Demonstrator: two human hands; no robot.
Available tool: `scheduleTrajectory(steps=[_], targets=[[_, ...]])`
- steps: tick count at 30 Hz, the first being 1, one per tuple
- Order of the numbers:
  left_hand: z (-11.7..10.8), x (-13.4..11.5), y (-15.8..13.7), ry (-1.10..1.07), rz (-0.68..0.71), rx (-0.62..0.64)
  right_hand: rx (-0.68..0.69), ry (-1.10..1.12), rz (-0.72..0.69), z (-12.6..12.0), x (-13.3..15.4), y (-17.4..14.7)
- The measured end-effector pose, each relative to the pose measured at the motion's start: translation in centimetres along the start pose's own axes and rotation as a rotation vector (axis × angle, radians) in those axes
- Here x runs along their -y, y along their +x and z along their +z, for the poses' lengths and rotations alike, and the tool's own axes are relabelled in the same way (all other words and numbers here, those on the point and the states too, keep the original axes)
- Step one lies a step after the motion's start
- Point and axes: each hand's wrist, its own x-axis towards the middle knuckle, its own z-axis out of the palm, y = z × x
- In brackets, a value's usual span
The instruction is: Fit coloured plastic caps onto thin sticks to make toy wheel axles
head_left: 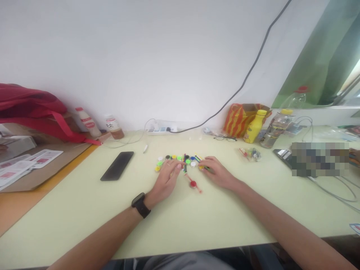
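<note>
Small coloured round pieces, among them a yellow one (pixel 158 169), a green one (pixel 188 162) and a white one (pixel 193 164), lie in a loose group on the table. My left hand (pixel 166 179), with a ring and a black watch, reaches over their left part, fingers stretched out; it hides some pieces. Thin coloured sticks (pixel 197 159) lie at the right of the group. At these sticks rest the spread fingertips of my right hand (pixel 218 173), and whether they press on any is blurred. Between the hands, closer to me, is a red disc (pixel 192 184) with a pale red stick.
A black phone (pixel 117 165) lies to the left. Toward the right are a small clear bag of parts (pixel 249 154), a yellow bottle (pixel 255 126) and a striped bag (pixel 237 119). A power strip (pixel 160 129) sits by the wall. Another person's hand (pixel 354 155) shows at the right edge.
</note>
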Motion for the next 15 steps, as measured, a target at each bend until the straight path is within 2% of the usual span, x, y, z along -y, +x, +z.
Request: scheduleTrajectory(steps=[15], targets=[[-0.09,-0.29,-0.04,0.009,-0.006,0.0,-0.034,-0.06,0.015,-0.57,-0.68,-0.02]])
